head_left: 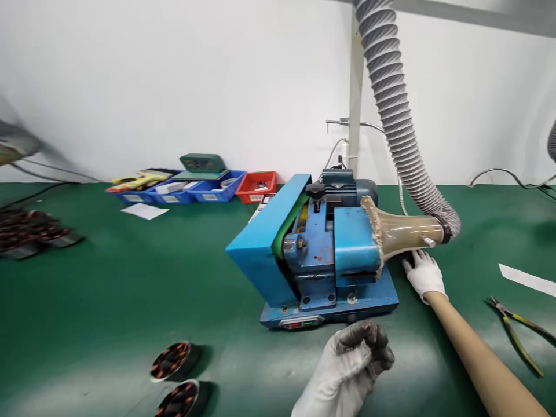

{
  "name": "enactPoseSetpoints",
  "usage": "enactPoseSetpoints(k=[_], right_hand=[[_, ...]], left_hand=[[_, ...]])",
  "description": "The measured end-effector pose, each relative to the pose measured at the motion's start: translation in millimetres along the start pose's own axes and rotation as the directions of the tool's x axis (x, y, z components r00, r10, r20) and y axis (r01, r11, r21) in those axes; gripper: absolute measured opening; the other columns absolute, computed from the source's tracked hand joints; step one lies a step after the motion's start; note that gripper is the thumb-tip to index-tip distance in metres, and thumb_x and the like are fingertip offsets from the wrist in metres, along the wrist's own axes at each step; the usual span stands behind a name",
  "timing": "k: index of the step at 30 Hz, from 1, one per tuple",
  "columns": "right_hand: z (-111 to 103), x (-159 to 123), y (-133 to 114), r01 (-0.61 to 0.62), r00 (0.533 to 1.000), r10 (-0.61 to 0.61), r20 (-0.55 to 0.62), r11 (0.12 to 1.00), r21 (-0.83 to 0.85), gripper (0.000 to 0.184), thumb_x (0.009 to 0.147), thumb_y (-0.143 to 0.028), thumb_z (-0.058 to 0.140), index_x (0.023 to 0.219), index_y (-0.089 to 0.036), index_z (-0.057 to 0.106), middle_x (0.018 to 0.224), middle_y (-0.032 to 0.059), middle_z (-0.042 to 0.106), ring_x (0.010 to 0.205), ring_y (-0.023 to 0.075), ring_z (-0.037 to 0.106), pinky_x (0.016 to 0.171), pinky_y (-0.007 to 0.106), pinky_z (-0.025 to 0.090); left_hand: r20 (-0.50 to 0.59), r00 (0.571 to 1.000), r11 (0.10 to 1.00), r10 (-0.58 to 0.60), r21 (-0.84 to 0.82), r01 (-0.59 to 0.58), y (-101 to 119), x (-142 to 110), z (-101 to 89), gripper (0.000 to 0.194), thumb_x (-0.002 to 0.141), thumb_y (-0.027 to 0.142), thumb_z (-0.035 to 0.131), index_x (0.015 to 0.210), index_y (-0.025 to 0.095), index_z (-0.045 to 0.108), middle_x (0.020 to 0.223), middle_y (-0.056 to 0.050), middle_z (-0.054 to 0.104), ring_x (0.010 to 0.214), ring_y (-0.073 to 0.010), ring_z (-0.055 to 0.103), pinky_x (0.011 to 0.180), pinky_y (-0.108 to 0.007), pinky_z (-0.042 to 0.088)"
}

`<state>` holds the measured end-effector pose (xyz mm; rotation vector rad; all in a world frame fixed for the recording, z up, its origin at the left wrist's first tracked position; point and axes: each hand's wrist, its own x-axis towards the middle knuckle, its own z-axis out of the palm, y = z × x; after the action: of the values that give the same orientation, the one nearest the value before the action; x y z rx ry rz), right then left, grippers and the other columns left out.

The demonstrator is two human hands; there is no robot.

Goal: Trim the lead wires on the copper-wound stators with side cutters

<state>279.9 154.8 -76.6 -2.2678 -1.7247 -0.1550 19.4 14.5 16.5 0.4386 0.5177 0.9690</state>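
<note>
My left hand (347, 368), in a white glove with grey, dirty fingertips, is raised in front of the blue belt sander (313, 278). Its fingers are curled in towards the thumb, and I see nothing in them. My right hand (423, 275), also gloved in white, reaches to the sander's right side. Its fingers lie stretched out on the table by the base, below the tan dust funnel (403, 231). A green belt (289, 226) shows inside the sander's housing. Two ring-shaped motor stators with copper windings (176, 360) lie at the lower left, apart from both hands.
Yellow-handled pliers (516, 333) and a white paper strip (527, 281) lie at right. A grey ribbed hose (391, 92) comes down to the funnel. Blue bins (219, 194) and a red bin (256, 186) stand along the wall. More stators (37, 231) are grouped far left.
</note>
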Motion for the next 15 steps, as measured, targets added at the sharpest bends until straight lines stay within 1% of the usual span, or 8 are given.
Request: enactPoseSetpoints(k=[2,3,4,5,7,9,12,15], right_hand=[[-0.7,-1.7,7.9,0.036,0.999,-0.036,0.006,0.999,0.035,0.033,0.090,-0.035,0.055,0.117,-0.017,0.055,0.126,0.0090,0.054,0.115,0.0254,0.051,0.096,0.050,0.040],[-1.1,-3.3,11.4,0.050,0.999,-0.051,0.009,0.997,0.056,0.032,0.090,-0.035,0.054,0.116,-0.016,0.056,0.125,0.0088,0.056,0.115,0.0246,0.052,0.096,0.048,0.041],[-1.3,-5.8,14.1,0.060,0.998,-0.061,0.012,0.995,0.076,0.031,0.091,-0.035,0.052,0.114,-0.016,0.058,0.124,0.0090,0.057,0.114,0.0240,0.053,0.096,0.046,0.042],[-1.4,-9.0,16.0,0.067,0.997,-0.069,0.016,0.993,0.095,0.031,0.092,-0.035,0.048,0.113,-0.016,0.059,0.123,0.0095,0.058,0.114,0.0239,0.053,0.095,0.044,0.042],[-1.7,-17.6,17.3,0.084,0.996,-0.088,0.032,0.988,0.126,0.037,0.091,-0.038,0.041,0.112,-0.016,0.062,0.123,0.0110,0.060,0.114,0.0254,0.054,0.093,0.041,0.045],[-2.8,-27.0,16.9,0.110,0.991,-0.120,0.059,0.982,0.152,0.044,0.088,-0.044,0.037,0.112,-0.018,0.063,0.124,0.0114,0.060,0.114,0.0281,0.054,0.091,0.042,0.046],[-5.9,-35.7,20.2,0.132,0.983,-0.153,0.101,0.974,0.186,0.048,0.082,-0.051,0.038,0.111,-0.024,0.065,0.125,0.0114,0.060,0.113,0.0310,0.056,0.087,0.045,0.047],[-1.2,-32.9,37.1,0.109,0.983,-0.139,0.118,0.968,0.227,0.051,0.080,-0.056,0.039,0.113,-0.028,0.065,0.120,0.0187,0.061,0.110,0.0340,0.057,0.079,0.049,0.046]], left_hand=[[-0.056,0.992,0.937,0.117,0.336,-0.092,-5.0,-5.1,-15.5,0.030,0.066,0.043,0.075,0.081,0.019,0.064,0.078,-0.003,0.065,0.071,-0.0163,0.064,0.069,-0.030,0.051],[-0.071,0.983,0.835,0.171,0.540,-0.106,-8.1,-7.4,-24.4,0.030,0.069,0.045,0.071,0.077,0.019,0.060,0.071,-0.002,0.062,0.066,-0.0166,0.062,0.064,-0.031,0.050],[-0.078,0.975,0.687,0.210,0.721,-0.090,-10.9,-10.1,-33.7,0.029,0.071,0.045,0.068,0.071,0.019,0.056,0.065,-0.001,0.059,0.061,-0.0161,0.060,0.059,-0.030,0.049],[-0.088,0.968,0.552,0.236,0.832,-0.059,-13.0,-13.8,-43.3,0.027,0.070,0.040,0.068,0.065,0.019,0.054,0.060,-0.001,0.057,0.057,-0.0157,0.058,0.056,-0.029,0.048],[-0.104,0.951,0.376,0.290,0.926,-0.013,-14.4,-25.2,-61.5,0.021,0.067,0.028,0.070,0.058,0.019,0.053,0.059,-0.001,0.057,0.060,-0.0171,0.057,0.059,-0.030,0.046],[-0.086,0.934,0.272,0.346,0.962,-0.012,-13.6,-40.8,-76.4,0.018,0.061,0.020,0.074,0.055,0.019,0.057,0.062,-0.001,0.061,0.067,-0.0188,0.058,0.066,-0.032,0.044],[-0.027,0.911,0.129,0.413,0.991,-0.029,-15.1,-60.4,-89.1,0.020,0.055,0.020,0.080,0.051,0.021,0.060,0.060,0.000,0.063,0.066,-0.0173,0.059,0.069,-0.029,0.044],[0.022,0.872,0.023,0.489,0.999,-0.038,-20.8,-65.8,-92.9,0.020,0.058,0.025,0.081,0.054,0.022,0.062,0.060,-0.001,0.065,0.064,-0.0168,0.061,0.068,-0.030,0.045]])
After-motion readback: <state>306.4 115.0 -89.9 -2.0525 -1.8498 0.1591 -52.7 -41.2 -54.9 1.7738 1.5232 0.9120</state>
